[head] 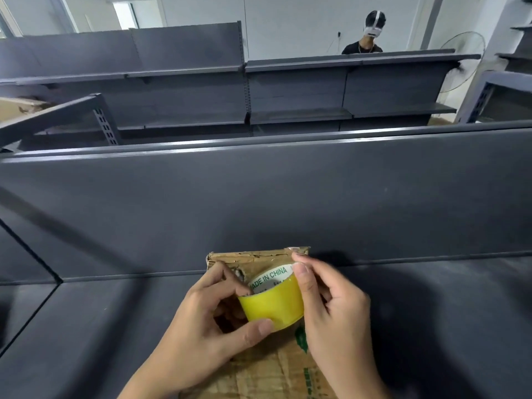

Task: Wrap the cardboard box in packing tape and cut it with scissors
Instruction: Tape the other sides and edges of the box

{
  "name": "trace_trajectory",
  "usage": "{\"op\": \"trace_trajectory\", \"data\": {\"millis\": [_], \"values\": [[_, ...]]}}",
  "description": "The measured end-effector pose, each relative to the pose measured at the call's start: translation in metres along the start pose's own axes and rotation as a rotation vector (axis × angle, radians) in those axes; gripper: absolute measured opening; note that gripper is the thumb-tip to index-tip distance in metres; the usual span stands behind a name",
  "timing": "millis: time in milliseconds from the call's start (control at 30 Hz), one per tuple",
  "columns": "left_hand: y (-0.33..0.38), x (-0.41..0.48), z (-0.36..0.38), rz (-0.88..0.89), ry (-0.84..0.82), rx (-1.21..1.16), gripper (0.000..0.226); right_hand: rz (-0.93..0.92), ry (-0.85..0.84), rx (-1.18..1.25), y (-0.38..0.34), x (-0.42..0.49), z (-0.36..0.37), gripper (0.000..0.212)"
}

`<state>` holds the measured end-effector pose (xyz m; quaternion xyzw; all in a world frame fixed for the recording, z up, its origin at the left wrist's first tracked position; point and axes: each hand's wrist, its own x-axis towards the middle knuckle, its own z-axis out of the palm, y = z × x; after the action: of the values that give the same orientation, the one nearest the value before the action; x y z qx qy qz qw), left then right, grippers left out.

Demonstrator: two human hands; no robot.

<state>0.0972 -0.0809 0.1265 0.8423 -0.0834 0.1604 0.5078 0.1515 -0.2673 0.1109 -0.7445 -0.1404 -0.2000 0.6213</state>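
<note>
A worn brown cardboard box with green print lies on the dark shelf, its far edge near the back panel. Above its top I hold a yellow roll of packing tape with a white core reading "MADE IN CHINA". My left hand grips the roll, fingers inside the core and thumb under the outer face. My right hand pinches the roll's right rim with thumb and fingertips. No scissors are in sight.
The dark grey shelf surface spreads to both sides, with an upright back panel just behind the box. More grey shelving stands beyond it. A person with a head-mounted camera stands far back.
</note>
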Motion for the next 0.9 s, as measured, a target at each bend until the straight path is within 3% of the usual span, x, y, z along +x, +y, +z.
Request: {"op": "trace_trajectory", "data": {"millis": [133, 300, 433, 533, 633, 733, 900], "values": [[0.001, -0.002, 0.001, 0.021, 0.011, 0.039, 0.037, -0.044, -0.02, -0.017, -0.003, 0.001, -0.001, 0.036], [0.004, -0.003, 0.003, 0.028, 0.078, 0.055, 0.038, -0.008, -0.289, -0.031, -0.01, -0.003, -0.002, 0.067], [-0.001, -0.003, -0.001, 0.058, 0.008, 0.063, 0.044, 0.077, -0.335, -0.03, -0.009, 0.001, -0.002, 0.07], [-0.001, -0.003, -0.002, 0.11, 0.014, 0.095, 0.036, 0.035, -0.296, -0.06, -0.008, 0.001, 0.001, 0.064], [0.003, -0.005, 0.001, 0.191, 0.062, 0.176, 0.033, -0.193, -0.153, -0.12, -0.01, 0.0, 0.005, 0.049], [0.007, -0.008, 0.002, 0.188, 0.124, 0.164, 0.034, -0.377, -0.148, -0.101, -0.009, -0.004, 0.009, 0.042], [0.016, -0.01, 0.001, 0.213, 0.029, 0.192, 0.028, -0.42, -0.093, 0.0, -0.009, -0.003, 0.007, 0.032]]}}
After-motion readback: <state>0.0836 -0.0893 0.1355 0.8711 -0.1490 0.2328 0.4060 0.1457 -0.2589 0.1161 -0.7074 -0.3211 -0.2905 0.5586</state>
